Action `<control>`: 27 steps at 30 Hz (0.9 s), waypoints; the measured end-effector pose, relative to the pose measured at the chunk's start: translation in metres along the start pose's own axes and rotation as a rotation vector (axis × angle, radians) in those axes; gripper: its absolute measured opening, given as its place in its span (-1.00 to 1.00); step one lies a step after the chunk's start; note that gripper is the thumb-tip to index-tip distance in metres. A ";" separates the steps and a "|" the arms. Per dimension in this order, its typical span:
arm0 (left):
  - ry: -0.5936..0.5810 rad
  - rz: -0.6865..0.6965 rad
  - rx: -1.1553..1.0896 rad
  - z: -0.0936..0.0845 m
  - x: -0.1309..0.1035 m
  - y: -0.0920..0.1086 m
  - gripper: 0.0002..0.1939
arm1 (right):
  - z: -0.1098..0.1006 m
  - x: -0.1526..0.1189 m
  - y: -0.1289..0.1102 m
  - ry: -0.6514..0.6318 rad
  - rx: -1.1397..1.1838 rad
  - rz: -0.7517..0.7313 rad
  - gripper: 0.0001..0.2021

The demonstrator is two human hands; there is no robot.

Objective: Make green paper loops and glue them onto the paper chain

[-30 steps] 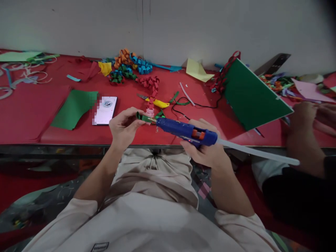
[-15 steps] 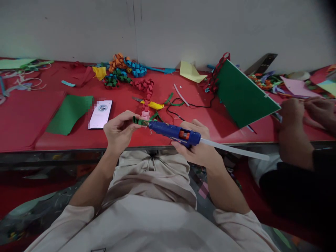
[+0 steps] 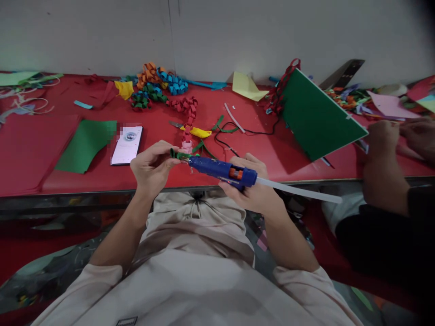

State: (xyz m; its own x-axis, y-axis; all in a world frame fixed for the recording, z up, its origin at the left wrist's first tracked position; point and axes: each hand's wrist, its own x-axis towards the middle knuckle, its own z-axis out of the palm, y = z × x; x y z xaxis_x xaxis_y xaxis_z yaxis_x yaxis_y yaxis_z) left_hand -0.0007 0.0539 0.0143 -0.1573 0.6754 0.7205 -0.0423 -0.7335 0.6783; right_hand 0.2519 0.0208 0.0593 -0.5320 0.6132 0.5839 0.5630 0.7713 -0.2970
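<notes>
My right hand is wrapped round a blue glue gun, whose white glue stick sticks out at the back toward the right. The gun's metal tip points left and meets a small green paper strip. Thumb and fingers of my left hand pinch that strip. Just behind the tip lies the pink end of a paper chain, whose red links run back across the table. Beside the chain is a yellow-handled cutter.
A phone and green paper lie left on the red table. A green board leans at the right, near another person's hands. Orange chains lie at the back. A black cable curves across the middle.
The whole view has shifted slightly. Both hands keep their holds, with the glue gun's tip still at the green strip.
</notes>
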 end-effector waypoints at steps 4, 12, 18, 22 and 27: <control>-0.020 0.035 0.005 0.000 0.000 -0.001 -0.77 | 0.001 0.001 0.000 0.016 0.003 -0.005 -0.71; -0.018 0.034 0.032 0.000 0.004 0.004 -0.76 | -0.003 0.000 -0.004 0.032 -0.034 -0.007 -0.72; -0.006 0.028 0.026 0.002 0.004 0.006 -0.78 | -0.003 -0.001 -0.003 0.046 -0.017 -0.017 -0.72; -0.004 -0.002 0.062 0.003 0.003 0.006 -0.80 | -0.001 -0.002 -0.002 0.041 -0.013 -0.013 -0.72; 0.003 -0.013 0.042 0.002 0.003 0.005 -0.78 | -0.001 -0.005 0.000 0.039 -0.007 -0.024 -0.74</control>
State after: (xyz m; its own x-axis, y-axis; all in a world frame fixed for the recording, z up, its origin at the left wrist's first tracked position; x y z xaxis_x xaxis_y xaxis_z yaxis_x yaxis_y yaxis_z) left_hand 0.0009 0.0522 0.0203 -0.1597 0.6842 0.7116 -0.0029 -0.7212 0.6928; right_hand 0.2550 0.0179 0.0570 -0.5201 0.5875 0.6200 0.5553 0.7841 -0.2772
